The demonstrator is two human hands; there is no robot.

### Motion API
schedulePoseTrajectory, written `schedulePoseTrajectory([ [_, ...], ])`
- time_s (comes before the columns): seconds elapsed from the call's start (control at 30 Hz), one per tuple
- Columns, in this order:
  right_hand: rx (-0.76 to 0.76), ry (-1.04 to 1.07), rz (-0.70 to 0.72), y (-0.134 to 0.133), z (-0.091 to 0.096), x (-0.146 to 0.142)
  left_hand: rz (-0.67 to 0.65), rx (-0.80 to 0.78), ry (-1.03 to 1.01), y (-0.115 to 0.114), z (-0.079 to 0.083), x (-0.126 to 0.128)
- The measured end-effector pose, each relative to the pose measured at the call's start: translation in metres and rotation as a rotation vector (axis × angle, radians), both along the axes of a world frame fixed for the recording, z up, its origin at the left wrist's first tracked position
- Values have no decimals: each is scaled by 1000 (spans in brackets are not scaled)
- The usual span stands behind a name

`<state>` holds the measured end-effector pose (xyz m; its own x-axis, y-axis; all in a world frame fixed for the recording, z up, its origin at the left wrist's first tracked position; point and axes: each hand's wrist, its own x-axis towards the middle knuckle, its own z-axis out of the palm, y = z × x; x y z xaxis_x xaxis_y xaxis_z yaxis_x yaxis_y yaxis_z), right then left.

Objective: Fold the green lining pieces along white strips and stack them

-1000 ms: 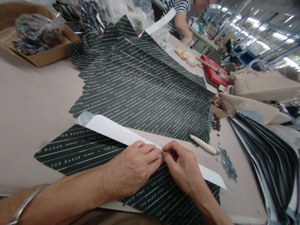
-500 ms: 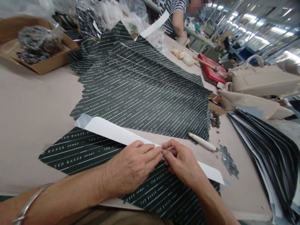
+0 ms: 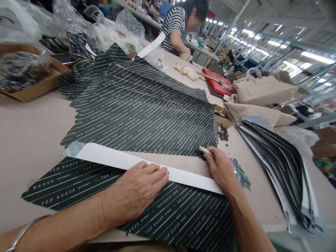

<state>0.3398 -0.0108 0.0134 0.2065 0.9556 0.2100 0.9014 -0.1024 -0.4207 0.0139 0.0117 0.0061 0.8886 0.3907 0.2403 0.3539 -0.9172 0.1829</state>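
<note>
A long white strip (image 3: 110, 155) with rounded ends lies across a dark lining cloth printed with "TED BAKER SPORT" (image 3: 86, 185). My left hand (image 3: 141, 189) is closed over the middle of the strip, fingers pressed together at its near edge. Something tiny and shiny shows by the fingertips, too small to name. Off to the right, my right hand (image 3: 220, 168) closes around a white pen-like tool (image 3: 206, 151), above the table beside the strip. A clear film tab (image 3: 75, 149) sticks out from the strip's left end.
More printed cloth (image 3: 147, 119) covers the table's middle. Small metal discs (image 3: 240, 173) lie right of my right hand. Further right stand stacked dark panels (image 3: 278, 168) and beige bags (image 3: 265, 91). A cardboard box (image 3: 31, 89) sits left; a co-worker (image 3: 174, 26) is behind.
My right hand has left the strip, moved right and taken hold of the pen-like tool that lay on the table. My left hand stays on the strip. The view has shifted.
</note>
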Motion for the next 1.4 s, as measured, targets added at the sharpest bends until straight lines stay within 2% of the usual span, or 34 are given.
schedulePoseTrajectory([
  [0.03,75,90,-81,-2,5,-4,-9,2,7,0,1,0],
  [0.1,329,396,-224,-5,21,-16,-19,-2,12,1,2,0],
  [0.17,586,828,-256,-8,36,-34,-16,-14,5,1,1,-1],
  [0.2,654,1042,-247,-10,42,-44,-13,-19,-4,1,-1,-1],
  [0.27,641,1371,-245,-13,48,-66,-5,-27,-24,1,-4,-2],
  [0.37,505,1595,-276,-14,41,-98,-2,-31,-43,1,-7,-3],
  [0.47,446,1596,-236,-10,27,-119,-11,-29,-52,0,-8,-4],
  [0.6,434,1495,-167,-4,19,-132,-4,-49,-57,0,-8,-4],
  [0.8,432,1441,-57,1,17,-135,-26,-87,-36,2,-6,-5],
  [0.97,399,1445,-81,7,20,-137,-52,-142,-40,6,-3,-6],
  [1.03,385,1478,-44,7,23,-139,-58,-174,-55,8,-1,-6],
  [1.17,256,1443,185,1,29,-146,-46,-224,-82,10,2,-5],
  [1.33,103,1051,543,-4,35,-157,-41,-248,-137,9,3,-4],
  [1.4,83,921,622,-2,35,-159,-32,-240,-146,8,2,-4],
])
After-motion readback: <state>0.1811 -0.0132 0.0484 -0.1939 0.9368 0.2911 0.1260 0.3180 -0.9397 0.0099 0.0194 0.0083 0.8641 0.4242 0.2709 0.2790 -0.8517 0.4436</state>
